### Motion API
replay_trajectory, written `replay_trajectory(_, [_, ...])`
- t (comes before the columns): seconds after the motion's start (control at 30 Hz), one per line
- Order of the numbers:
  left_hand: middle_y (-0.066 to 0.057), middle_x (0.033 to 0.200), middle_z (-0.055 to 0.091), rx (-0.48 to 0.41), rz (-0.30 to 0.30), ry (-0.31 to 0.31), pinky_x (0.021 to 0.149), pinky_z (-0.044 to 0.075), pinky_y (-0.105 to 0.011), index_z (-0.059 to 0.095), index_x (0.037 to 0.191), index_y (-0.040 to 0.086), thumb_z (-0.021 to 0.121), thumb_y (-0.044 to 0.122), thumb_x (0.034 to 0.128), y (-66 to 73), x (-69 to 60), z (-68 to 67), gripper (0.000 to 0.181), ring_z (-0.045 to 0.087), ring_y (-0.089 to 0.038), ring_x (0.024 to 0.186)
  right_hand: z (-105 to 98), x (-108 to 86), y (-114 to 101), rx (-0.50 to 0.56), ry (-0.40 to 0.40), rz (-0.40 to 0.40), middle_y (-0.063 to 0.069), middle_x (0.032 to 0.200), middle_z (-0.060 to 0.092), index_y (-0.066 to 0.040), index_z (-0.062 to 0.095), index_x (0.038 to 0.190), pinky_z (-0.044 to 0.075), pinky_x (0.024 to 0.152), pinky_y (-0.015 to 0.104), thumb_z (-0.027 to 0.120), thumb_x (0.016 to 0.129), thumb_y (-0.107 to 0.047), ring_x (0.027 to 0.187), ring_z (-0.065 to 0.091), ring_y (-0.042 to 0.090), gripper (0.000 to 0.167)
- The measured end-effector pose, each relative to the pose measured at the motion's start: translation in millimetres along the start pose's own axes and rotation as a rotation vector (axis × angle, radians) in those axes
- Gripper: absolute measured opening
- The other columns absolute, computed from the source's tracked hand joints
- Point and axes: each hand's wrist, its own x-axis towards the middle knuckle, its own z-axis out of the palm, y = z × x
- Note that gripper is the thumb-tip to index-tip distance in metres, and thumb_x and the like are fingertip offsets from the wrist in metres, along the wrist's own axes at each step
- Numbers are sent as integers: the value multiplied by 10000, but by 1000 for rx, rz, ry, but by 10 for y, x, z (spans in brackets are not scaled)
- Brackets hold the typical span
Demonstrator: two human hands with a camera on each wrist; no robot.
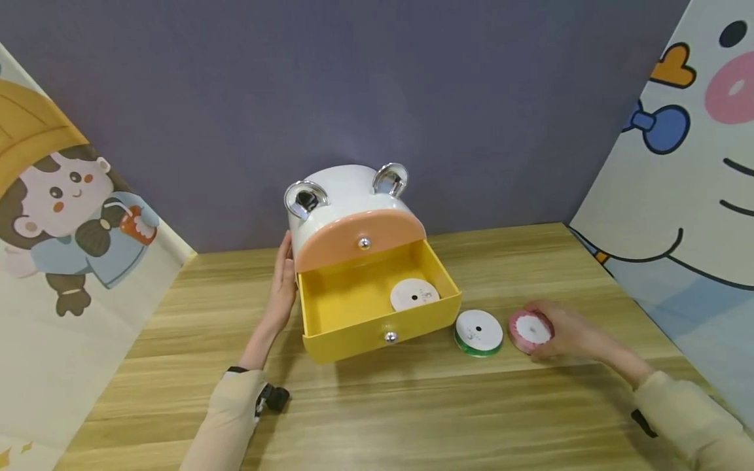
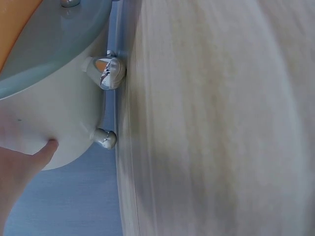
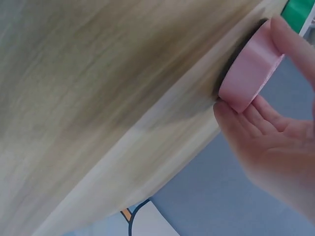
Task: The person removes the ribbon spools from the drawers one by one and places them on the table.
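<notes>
A white drawer box (image 1: 347,186) with silver ears has its yellow lower drawer (image 1: 341,294) pulled out. Flat against the box's left side rests my left hand (image 1: 284,288); its thumb lies on the white wall (image 2: 59,115) in the left wrist view. My right hand (image 1: 562,331) holds a spool of pink ribbon (image 1: 529,330) between thumb and fingers, at the tabletop. In the right wrist view the fingers wrap the pink ribbon's edge (image 3: 251,66). Just left of it lies a spool of green ribbon (image 1: 479,331). Another white-faced spool (image 1: 408,294) is inside the drawer, at its right.
The peach upper drawer (image 1: 336,243) is closed, with a silver knob. A wood-grain table (image 1: 377,418) lies beneath everything. Behind stands a grey-blue panel (image 1: 235,131); cartoon-printed panels flank the table left and right.
</notes>
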Motion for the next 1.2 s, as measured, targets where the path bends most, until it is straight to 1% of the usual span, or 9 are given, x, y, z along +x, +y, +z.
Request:
replay_trajectory(0.23, [59, 1689, 55, 8, -12, 2, 1211, 186, -642, 86, 1586, 392, 255, 489, 1065, 3, -16, -7, 557, 82, -233, 1561, 62, -13, 21, -18, 56, -64, 263, 1137, 639, 112, 510, 1252, 529, 785, 440, 926, 593, -192, 1008, 622, 373, 837])
replay_trajectory(0.47, [55, 1688, 61, 6, -3, 3, 1201, 213, -644, 80, 1590, 376, 237, 458, 1073, -32, -8, -13, 547, 100, -239, 1558, 42, 1, 13, -36, 42, -62, 290, 1187, 627, 127, 494, 1298, 537, 810, 479, 935, 586, -236, 1044, 616, 395, 913])
replay_trajectory(0.57, [58, 1688, 60, 2, -2, 3, 1204, 216, -635, 74, 1593, 368, 230, 446, 1077, -36, -2, -9, 545, 101, -231, 1557, -51, 22, -3, -72, 43, -77, 336, 1234, 603, 142, 480, 1327, 542, 833, 532, 932, 607, -293, 1092, 604, 460, 955])
replay_trajectory(0.67, [44, 1688, 63, 1, -9, 6, 1205, 228, -624, 70, 1599, 343, 221, 398, 1087, -15, -1, 12, 537, 109, -235, 1554, -245, 58, -102, -103, 51, -78, 370, 1310, 550, 146, 453, 1363, 514, 894, 606, 898, 679, -359, 1173, 553, 524, 959])
replay_trajectory(0.8, [-23, 1694, 49, 0, -21, -10, 1198, 233, -632, 49, 1612, 257, 231, 348, 1094, 112, -41, 58, 557, 105, -285, 1554, -562, 141, -398, -149, 154, -153, 354, 1317, 562, 110, 482, 1366, 501, 901, 633, 853, 759, -351, 1180, 553, 523, 848])
replay_trajectory(0.9, [-53, 1694, 50, -2, -30, -20, 1198, 239, -629, 49, 1614, 212, 251, 327, 1095, 218, -84, 87, 569, 112, -310, 1552, -753, 226, -737, -180, 274, -275, 290, 1275, 623, 59, 539, 1338, 533, 876, 601, 854, 769, -297, 1137, 611, 458, 742])
replay_trajectory(0.97, [-55, 1692, 72, -2, -35, -16, 1199, 252, -615, 65, 1614, 207, 259, 301, 1097, 254, -97, 90, 560, 135, -308, 1548, -837, 288, -1008, -174, 318, -343, 231, 1272, 644, 15, 564, 1326, 549, 879, 568, 849, 780, -275, 1132, 629, 400, 681])
replay_trajectory(1.1, [-58, 1690, 94, 0, -27, -1, 1204, 253, -605, 84, 1613, 193, 260, 255, 1097, 290, -96, 78, 549, 152, -305, 1545, -900, 428, -1521, -112, 266, -433, 143, 1318, 633, -52, 570, 1341, 545, 943, 527, 826, 814, -251, 1189, 608, 326, 619])
replay_trajectory(1.2, [-56, 1690, 94, 3, -18, 3, 1218, 236, -588, 85, 1613, 185, 265, 246, 1095, 289, -64, 76, 551, 148, -300, 1547, -883, 540, -1783, -89, 193, -484, 122, 1318, 640, -58, 579, 1332, 547, 962, 515, 827, 811, -242, 1199, 609, 309, 606])
